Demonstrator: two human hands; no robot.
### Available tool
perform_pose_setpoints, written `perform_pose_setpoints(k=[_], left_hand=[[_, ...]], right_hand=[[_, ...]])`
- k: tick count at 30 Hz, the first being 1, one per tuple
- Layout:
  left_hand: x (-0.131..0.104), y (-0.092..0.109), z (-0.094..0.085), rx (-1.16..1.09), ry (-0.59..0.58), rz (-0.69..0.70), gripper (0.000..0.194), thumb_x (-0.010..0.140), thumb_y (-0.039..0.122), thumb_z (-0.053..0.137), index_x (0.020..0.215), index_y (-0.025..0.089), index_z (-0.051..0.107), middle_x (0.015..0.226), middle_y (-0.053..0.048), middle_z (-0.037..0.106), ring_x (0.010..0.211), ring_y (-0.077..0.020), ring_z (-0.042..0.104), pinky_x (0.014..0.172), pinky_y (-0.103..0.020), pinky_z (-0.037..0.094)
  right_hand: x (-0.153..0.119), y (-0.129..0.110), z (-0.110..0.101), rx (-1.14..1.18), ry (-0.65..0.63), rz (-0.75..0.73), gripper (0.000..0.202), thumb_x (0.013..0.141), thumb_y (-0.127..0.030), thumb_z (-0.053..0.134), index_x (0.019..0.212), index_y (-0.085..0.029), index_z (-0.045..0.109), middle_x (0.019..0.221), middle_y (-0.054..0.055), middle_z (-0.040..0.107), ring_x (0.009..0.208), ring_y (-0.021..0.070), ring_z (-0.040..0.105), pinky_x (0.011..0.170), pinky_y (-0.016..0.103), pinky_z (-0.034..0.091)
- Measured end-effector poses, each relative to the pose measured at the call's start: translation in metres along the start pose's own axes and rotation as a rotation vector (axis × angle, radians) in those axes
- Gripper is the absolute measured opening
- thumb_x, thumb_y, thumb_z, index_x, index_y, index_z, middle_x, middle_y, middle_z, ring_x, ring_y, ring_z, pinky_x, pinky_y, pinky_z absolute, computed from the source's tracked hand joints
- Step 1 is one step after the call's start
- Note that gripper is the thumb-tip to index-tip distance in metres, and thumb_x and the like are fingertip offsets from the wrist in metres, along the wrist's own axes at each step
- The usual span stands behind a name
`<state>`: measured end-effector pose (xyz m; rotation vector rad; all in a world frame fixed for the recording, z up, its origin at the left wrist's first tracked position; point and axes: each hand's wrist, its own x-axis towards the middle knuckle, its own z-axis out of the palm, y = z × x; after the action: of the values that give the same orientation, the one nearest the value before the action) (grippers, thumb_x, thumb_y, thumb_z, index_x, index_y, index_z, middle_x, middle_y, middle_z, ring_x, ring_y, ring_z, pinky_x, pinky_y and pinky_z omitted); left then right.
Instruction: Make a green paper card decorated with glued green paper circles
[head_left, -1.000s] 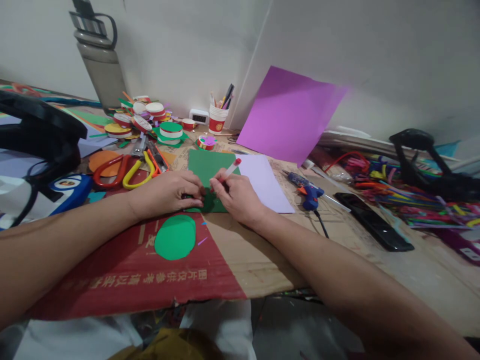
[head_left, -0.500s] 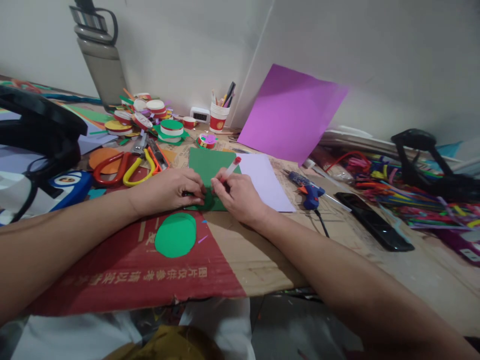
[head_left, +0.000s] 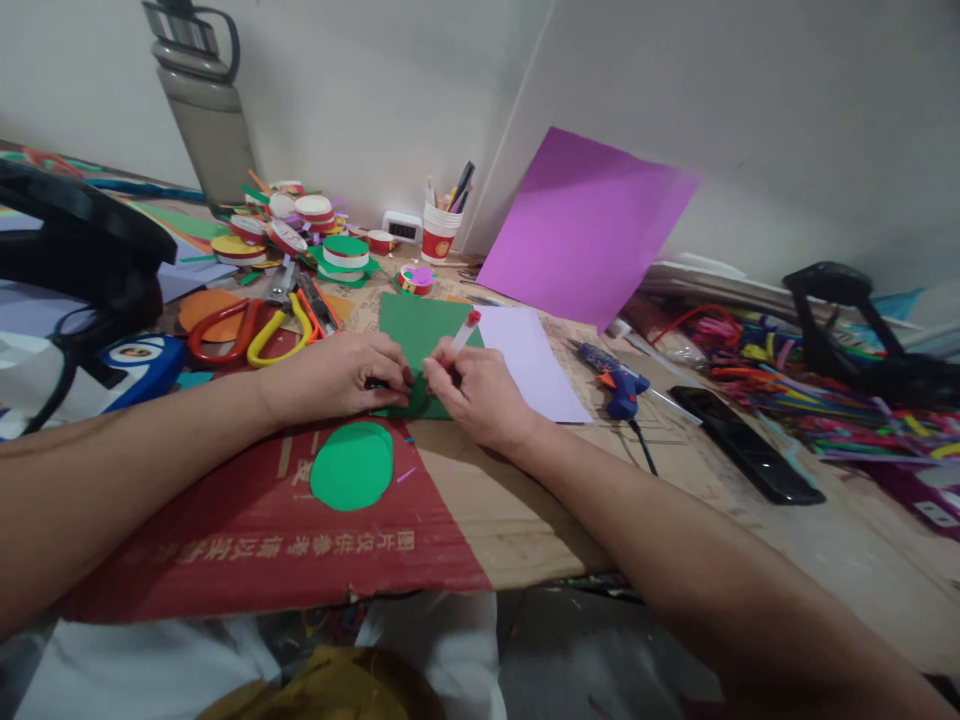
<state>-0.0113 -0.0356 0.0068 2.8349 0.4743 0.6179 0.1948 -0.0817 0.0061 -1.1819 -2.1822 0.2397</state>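
A green sheet of paper (head_left: 424,325) lies on the cardboard in front of me, its lower part under my hands. My left hand (head_left: 349,375) presses curled fingertips onto its lower left; anything small beneath them is hidden. A pen with a red end (head_left: 466,328) and a pale barrel is gripped in my right hand (head_left: 480,390). That pen leans up and to the right, and its writing tip is hidden behind the fingers. Nearer to me, a bright green paper disc (head_left: 352,466) rests on the red printed part of the cardboard (head_left: 270,540).
Left are red-handled scissors (head_left: 217,335), yellow-handled scissors (head_left: 281,335) and several small round crafts. A pale lilac sheet (head_left: 525,360), a glue gun (head_left: 619,385) and a black phone (head_left: 742,445) lie right. A purple sheet (head_left: 585,225) leans on the wall behind a pen cup (head_left: 440,235).
The view has shifted very slightly. Both hands stay in the same place on the green sheet, with the pen at about the same slant.
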Motion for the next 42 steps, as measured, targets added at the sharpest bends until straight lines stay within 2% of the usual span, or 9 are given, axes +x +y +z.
perform_pose_setpoints(k=[13, 28, 32, 42], left_hand=[[0.0, 0.002, -0.003, -0.003, -0.018, -0.01, 0.015, 0.088, 0.026, 0.06, 0.083, 0.018, 0.072, 0.092, -0.005, 0.071, 0.085, -0.0131, 0.064, 0.077, -0.022, 0.047], [0.001, 0.005, -0.005, -0.002, -0.01, -0.003, 0.012, 0.086, 0.022, 0.06, 0.083, 0.018, 0.072, 0.09, -0.005, 0.071, 0.082, -0.0125, 0.063, 0.074, -0.021, 0.047], [0.001, 0.005, -0.006, -0.01, -0.032, 0.013, 0.014, 0.086, 0.022, 0.058, 0.082, 0.018, 0.071, 0.09, -0.005, 0.071, 0.083, -0.013, 0.063, 0.075, -0.021, 0.047], [0.001, 0.003, -0.009, -0.032, -0.095, -0.045, 0.016, 0.083, 0.016, 0.058, 0.08, 0.019, 0.073, 0.093, -0.004, 0.07, 0.087, -0.0131, 0.062, 0.079, -0.022, 0.045]], right_hand=[[-0.002, -0.003, 0.001, -0.015, -0.001, -0.018, 0.029, 0.091, -0.029, 0.042, 0.07, -0.016, 0.058, 0.058, -0.001, 0.052, 0.053, 0.0092, 0.045, 0.058, 0.024, 0.034], [-0.005, -0.01, 0.002, -0.001, -0.011, -0.041, 0.031, 0.092, -0.029, 0.042, 0.068, -0.016, 0.057, 0.058, -0.001, 0.052, 0.052, 0.0084, 0.044, 0.058, 0.023, 0.034], [-0.005, -0.012, 0.002, 0.015, -0.022, -0.043, 0.032, 0.092, -0.029, 0.042, 0.066, -0.016, 0.056, 0.058, -0.001, 0.052, 0.053, 0.0082, 0.044, 0.057, 0.023, 0.034], [-0.006, -0.015, 0.004, 0.035, -0.032, -0.056, 0.032, 0.092, -0.029, 0.042, 0.066, -0.016, 0.056, 0.058, -0.001, 0.053, 0.052, 0.0081, 0.045, 0.056, 0.023, 0.034]])
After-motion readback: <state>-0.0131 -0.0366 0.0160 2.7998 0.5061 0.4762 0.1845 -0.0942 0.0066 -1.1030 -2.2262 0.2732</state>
